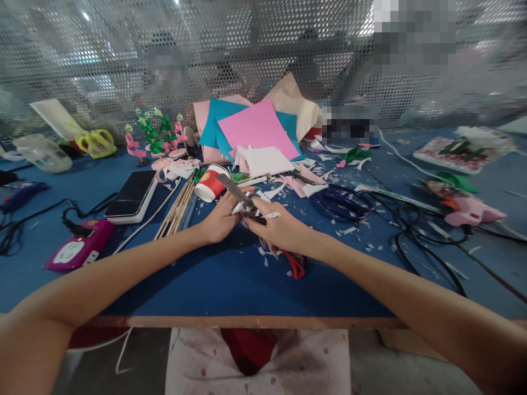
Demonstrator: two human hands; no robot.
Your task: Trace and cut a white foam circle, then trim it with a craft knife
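Note:
My right hand [284,222] is closed around a flat grey blade-like tool [231,187] with a dark lower end; its exact kind is unclear. The flat end points up and left, across my left hand [222,216]. My left fingers are bent in against the tool and small white paper bits [237,208], and what they pinch is partly hidden. Red looped handles [297,266], apparently of scissors, show just below my right hand. A red and white paper cup [211,184] leans close beyond my left hand.
Coloured paper sheets [259,129] are piled at the back. Dark blue scissor-like loops [343,202] lie among paper scraps. Wooden sticks [175,211], a white power bank-like box [134,196] and a purple socket block [80,244] are left; a pink glue gun [473,212] and cables right.

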